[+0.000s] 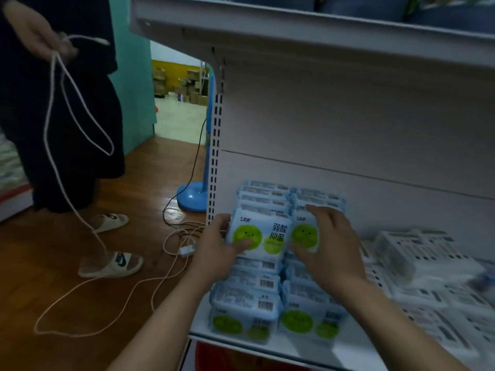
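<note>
Two rows of blue-and-white wipe packs with green circles stand on the white shelf (345,346). My left hand (217,250) grips the raised pack (258,232) in the left row, thumb across its front and fingers behind its left edge. My right hand (330,242) rests on the neighbouring pack (304,234) in the right row, fingers spread over its top and front. More packs (246,309) lie in front, nearer the shelf edge.
White packs (428,266) lie piled on the shelf to the right. An upper shelf (294,30) overhangs. On the left a person in dark clothes (67,116) holds a white cord (80,124). A blue fan base (192,196) and cables sit on the wooden floor.
</note>
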Demonstrator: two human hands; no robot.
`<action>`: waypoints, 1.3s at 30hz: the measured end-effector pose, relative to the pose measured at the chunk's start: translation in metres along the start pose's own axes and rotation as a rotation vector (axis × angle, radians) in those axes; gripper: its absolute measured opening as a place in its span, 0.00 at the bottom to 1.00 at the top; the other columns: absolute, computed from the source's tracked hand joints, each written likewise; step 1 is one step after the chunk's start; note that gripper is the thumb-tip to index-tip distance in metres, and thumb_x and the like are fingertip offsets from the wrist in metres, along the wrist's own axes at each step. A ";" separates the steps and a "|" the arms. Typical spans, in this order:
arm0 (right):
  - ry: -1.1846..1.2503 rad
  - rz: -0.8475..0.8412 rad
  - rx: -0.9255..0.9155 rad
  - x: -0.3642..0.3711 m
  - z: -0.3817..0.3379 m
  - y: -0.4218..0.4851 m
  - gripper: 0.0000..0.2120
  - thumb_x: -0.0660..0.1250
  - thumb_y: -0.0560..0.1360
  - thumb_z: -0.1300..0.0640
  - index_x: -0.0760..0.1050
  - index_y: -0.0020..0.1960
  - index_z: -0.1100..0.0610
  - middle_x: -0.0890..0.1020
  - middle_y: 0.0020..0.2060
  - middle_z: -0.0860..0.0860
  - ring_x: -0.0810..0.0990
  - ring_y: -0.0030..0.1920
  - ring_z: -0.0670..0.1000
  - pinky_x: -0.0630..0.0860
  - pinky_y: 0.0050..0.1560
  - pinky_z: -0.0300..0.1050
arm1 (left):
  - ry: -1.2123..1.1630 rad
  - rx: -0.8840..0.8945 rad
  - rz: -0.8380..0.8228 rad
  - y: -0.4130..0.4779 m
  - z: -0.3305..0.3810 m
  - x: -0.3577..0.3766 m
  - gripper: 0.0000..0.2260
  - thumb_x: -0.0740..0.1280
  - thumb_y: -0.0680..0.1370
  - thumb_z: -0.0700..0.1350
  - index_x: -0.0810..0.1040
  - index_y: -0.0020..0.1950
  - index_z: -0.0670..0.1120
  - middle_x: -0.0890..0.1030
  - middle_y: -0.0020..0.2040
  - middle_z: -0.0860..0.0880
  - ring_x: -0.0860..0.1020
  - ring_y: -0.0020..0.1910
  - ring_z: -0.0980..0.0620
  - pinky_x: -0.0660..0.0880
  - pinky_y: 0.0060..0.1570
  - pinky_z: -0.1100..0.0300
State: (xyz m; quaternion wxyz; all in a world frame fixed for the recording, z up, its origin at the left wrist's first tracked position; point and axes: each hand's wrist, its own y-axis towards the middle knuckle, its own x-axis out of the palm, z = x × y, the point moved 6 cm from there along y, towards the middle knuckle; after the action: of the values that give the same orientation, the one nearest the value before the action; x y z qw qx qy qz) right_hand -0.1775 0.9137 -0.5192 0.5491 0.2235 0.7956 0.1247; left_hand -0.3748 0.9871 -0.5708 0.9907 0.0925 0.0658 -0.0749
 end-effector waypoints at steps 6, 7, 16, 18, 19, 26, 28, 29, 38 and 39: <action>0.103 -0.072 -0.073 0.010 -0.025 0.001 0.37 0.71 0.73 0.45 0.55 0.75 0.43 0.62 0.71 0.48 0.64 0.69 0.51 0.65 0.68 0.46 | -0.057 0.041 0.056 -0.002 0.004 -0.017 0.18 0.75 0.71 0.36 0.74 0.56 0.49 0.80 0.49 0.50 0.79 0.41 0.63 0.75 0.35 0.72; 0.136 -0.080 -0.071 0.010 -0.028 0.002 0.37 0.71 0.73 0.45 0.55 0.75 0.43 0.61 0.71 0.48 0.65 0.69 0.50 0.66 0.67 0.46 | -0.068 0.046 0.072 -0.001 0.004 -0.022 0.18 0.75 0.71 0.36 0.74 0.54 0.51 0.80 0.49 0.50 0.78 0.44 0.60 0.75 0.35 0.72; -0.004 -0.110 0.123 0.007 0.012 -0.019 0.32 0.69 0.74 0.48 0.60 0.74 0.49 0.64 0.70 0.51 0.64 0.70 0.53 0.63 0.68 0.47 | -0.216 -0.074 0.117 -0.007 -0.024 -0.031 0.17 0.73 0.72 0.36 0.75 0.57 0.50 0.81 0.52 0.47 0.81 0.49 0.50 0.78 0.44 0.56; -0.063 -0.154 0.134 0.013 0.026 -0.044 0.30 0.70 0.72 0.44 0.67 0.70 0.52 0.67 0.67 0.53 0.67 0.67 0.55 0.65 0.65 0.47 | -0.270 -0.132 0.100 -0.013 -0.034 -0.021 0.18 0.72 0.74 0.36 0.74 0.62 0.46 0.81 0.54 0.44 0.81 0.49 0.48 0.79 0.45 0.53; -0.084 -0.164 0.126 0.016 0.030 -0.056 0.28 0.70 0.71 0.42 0.71 0.67 0.53 0.69 0.66 0.54 0.69 0.66 0.56 0.66 0.64 0.48 | -0.281 -0.143 0.099 -0.014 -0.036 -0.018 0.18 0.72 0.74 0.36 0.74 0.62 0.45 0.82 0.54 0.44 0.82 0.49 0.47 0.80 0.47 0.51; -0.230 -0.139 -0.007 0.018 0.011 -0.084 0.30 0.58 0.68 0.31 0.77 0.60 0.48 0.75 0.63 0.53 0.72 0.65 0.57 0.69 0.64 0.54 | -0.240 -0.060 0.115 -0.019 -0.020 -0.011 0.15 0.72 0.74 0.36 0.74 0.59 0.47 0.81 0.48 0.52 0.81 0.44 0.55 0.76 0.41 0.58; -0.269 -0.151 -0.036 0.020 0.005 -0.083 0.31 0.57 0.67 0.30 0.79 0.59 0.48 0.78 0.58 0.54 0.76 0.61 0.58 0.72 0.60 0.56 | -0.257 -0.046 0.119 -0.020 -0.016 -0.016 0.15 0.71 0.75 0.36 0.74 0.59 0.47 0.81 0.48 0.53 0.80 0.43 0.58 0.75 0.39 0.63; -0.284 -0.156 -0.060 0.021 0.001 -0.082 0.31 0.56 0.67 0.30 0.79 0.58 0.48 0.79 0.56 0.54 0.77 0.59 0.58 0.74 0.59 0.57 | -0.256 -0.040 0.121 -0.021 -0.014 -0.020 0.16 0.71 0.75 0.35 0.74 0.60 0.46 0.81 0.47 0.53 0.80 0.43 0.59 0.75 0.38 0.65; -0.185 -0.354 -0.118 0.042 -0.018 -0.086 0.47 0.46 0.61 0.18 0.56 0.75 0.40 0.62 0.74 0.50 0.56 0.75 0.52 0.46 0.76 0.56 | -0.189 -0.042 0.112 -0.030 -0.014 -0.043 0.17 0.72 0.74 0.37 0.74 0.59 0.50 0.81 0.51 0.50 0.80 0.50 0.52 0.77 0.46 0.57; -0.207 -0.355 -0.158 0.047 -0.023 -0.089 0.46 0.50 0.62 0.19 0.59 0.74 0.40 0.64 0.72 0.50 0.58 0.74 0.53 0.48 0.75 0.57 | -0.188 -0.041 0.103 -0.031 -0.013 -0.041 0.17 0.72 0.74 0.38 0.74 0.59 0.50 0.81 0.51 0.51 0.80 0.50 0.53 0.76 0.44 0.59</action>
State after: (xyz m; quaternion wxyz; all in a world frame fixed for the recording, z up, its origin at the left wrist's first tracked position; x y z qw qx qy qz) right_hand -0.2327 0.8602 -0.5887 0.6568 0.0480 0.7497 0.0645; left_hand -0.4213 0.9647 -0.5833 0.9967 0.0681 -0.0309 -0.0310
